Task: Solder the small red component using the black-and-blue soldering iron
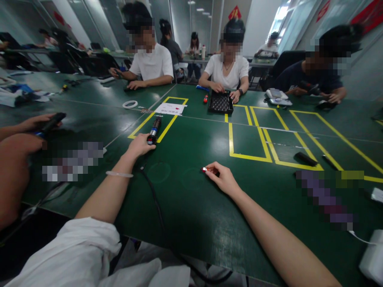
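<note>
My left hand (138, 146) reaches forward on the green table (191, 199) and grips the rear end of a black and blue electric screwdriver (154, 130) that lies flat, its cable (152, 195) trailing back toward me. A pale bracelet circles that wrist. My right hand (223, 178) rests on the table to the right and pinches a small shiny part (204, 169) between its fingertips.
Yellow tape rectangles (248, 139) mark the table. A black tray (220, 103), a white sheet (170, 108) and a tape ring (130, 104) lie farther off. Several people sit opposite; another person's hands (32, 123) hold a black tool at left.
</note>
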Tool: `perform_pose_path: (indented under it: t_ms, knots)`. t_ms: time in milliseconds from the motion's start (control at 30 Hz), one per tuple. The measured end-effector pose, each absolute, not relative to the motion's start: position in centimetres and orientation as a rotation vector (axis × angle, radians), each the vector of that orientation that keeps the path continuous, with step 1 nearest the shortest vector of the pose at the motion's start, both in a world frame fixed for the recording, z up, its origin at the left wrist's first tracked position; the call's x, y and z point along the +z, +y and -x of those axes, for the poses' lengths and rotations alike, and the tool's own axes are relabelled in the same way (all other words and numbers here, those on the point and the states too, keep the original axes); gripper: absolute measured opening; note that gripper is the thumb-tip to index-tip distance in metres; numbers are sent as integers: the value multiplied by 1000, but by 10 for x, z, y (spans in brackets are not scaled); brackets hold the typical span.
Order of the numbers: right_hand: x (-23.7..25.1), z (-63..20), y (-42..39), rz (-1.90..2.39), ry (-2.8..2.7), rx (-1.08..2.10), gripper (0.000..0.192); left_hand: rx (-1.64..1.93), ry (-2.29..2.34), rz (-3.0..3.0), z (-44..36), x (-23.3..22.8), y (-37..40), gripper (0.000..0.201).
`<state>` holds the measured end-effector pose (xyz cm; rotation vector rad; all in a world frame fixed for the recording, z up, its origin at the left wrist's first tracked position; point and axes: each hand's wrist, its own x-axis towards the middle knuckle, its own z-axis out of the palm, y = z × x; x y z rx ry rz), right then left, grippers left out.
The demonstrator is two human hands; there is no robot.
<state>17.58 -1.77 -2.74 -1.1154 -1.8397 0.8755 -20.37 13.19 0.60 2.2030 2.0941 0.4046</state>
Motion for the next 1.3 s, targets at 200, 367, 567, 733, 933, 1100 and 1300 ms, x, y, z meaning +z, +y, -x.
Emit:
perform_pose_path:
  t_ms: [200, 367, 567, 733, 933, 1100, 1300]
  knots:
    - [-29, -175, -17, 1108, -1805, 891, 11, 244, 2092, -2327, 154, 8, 97, 68]
    - [-31, -175, -16, 1097, -1781, 898, 10, 275, 1902, -2451, 107, 7, 66, 67]
    - [-34, -175, -15, 1119, -1795, 864, 10, 328, 1656, -2547, 54, 10, 25, 61]
    - [-34, -176, -14, 1195, -1869, 750, 7, 365, 1537, -2588, 31, 8, 5, 61]
    - [-31, -175, -15, 1269, -1942, 617, 6, 345, 1483, -2570, 24, 8, -4, 63]
    - [-32, -173, -13, 1282, -2022, 549, 9, 343, 1437, -2610, 20, 9, -11, 63]
    - [-33, -172, -14, 1212, -1936, 706, 15, 313, 1444, -2653, 19, 11, -13, 64]
